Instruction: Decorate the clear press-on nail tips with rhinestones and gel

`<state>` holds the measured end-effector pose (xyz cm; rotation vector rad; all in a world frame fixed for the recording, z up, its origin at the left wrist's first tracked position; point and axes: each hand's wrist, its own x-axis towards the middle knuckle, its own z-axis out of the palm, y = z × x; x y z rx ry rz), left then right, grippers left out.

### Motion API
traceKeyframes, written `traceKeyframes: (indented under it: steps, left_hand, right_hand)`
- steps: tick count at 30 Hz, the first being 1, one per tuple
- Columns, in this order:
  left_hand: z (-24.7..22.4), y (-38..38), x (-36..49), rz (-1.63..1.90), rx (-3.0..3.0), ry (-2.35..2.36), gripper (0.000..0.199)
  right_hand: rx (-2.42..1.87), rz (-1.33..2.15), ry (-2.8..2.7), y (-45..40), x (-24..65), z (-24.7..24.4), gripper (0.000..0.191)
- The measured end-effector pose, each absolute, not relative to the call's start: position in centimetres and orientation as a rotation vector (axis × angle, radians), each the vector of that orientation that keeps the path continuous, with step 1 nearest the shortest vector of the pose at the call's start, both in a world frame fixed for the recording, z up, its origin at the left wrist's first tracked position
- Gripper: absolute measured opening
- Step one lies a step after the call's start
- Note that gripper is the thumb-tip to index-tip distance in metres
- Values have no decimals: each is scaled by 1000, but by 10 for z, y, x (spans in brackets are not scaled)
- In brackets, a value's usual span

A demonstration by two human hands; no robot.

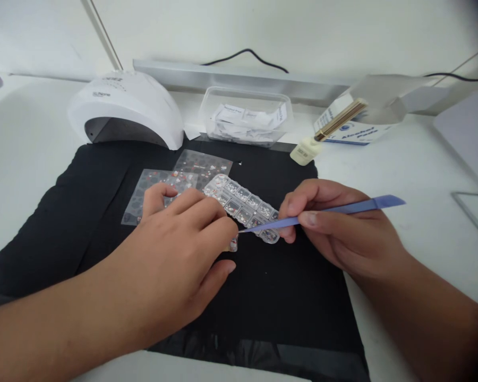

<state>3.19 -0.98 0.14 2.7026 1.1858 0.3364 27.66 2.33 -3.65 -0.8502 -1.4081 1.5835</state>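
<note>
My right hand point(334, 223) grips a slim blue tool point(354, 206), its thin tip pointing left and ending beside my left hand's fingers. Bent over the black mat point(263, 313), my left hand point(183, 239) has its fingers curled down. A small decorated piece point(233, 243) shows under its index finger, mostly hidden, so how it is held is unclear. Between the hands lies a clear compartment case point(242, 201) with small decorations inside. Two clear sticker sheets point(203, 165) point(143, 185) lie behind and beside my left hand, which covers part of the nearer one.
At the back left stands a white dome lamp point(135, 106). A clear tub of packets point(247, 116) sits behind the mat. To the right are a small bottle with a gold cap point(305, 152) and an open alcohol pad box point(362, 127). A black cable runs along the wall.
</note>
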Motion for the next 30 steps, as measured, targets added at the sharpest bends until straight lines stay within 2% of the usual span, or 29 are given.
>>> traceKeyframes:
  steps: [30]
  left_hand:
    - [2, -11, 34, 316, 2704, 1206, 15]
  right_hand:
    - [-891, 1571, -1437, 24, 280, -35, 9]
